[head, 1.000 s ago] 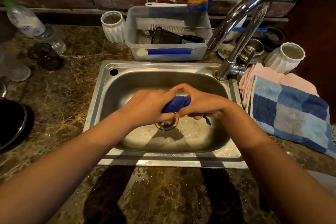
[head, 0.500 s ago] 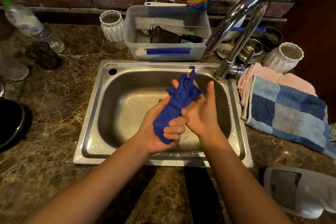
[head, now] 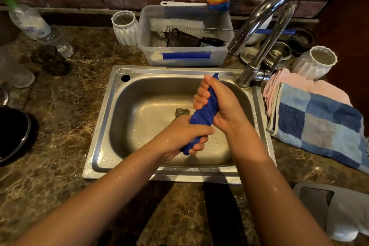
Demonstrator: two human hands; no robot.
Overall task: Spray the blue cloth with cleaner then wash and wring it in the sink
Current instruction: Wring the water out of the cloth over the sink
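Since the earlier frame, both hands, left hand [head: 185, 136] and right hand [head: 219, 102], have clamped the blue cloth [head: 203, 114] into a twisted roll over the sink [head: 103, 126]; wringing underway, likely needing a harder counter-twist next.

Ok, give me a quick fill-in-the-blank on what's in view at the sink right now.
1. Both hands are closed on the twisted ____ cloth above the sink.
2. The right hand has its grip on the cloth's ____ end, the left hand on the end nearer the camera.
3. The checked blue towel lies to the ____ of the sink.
4. No water runs from the ____.

Missing words: blue; far; right; tap
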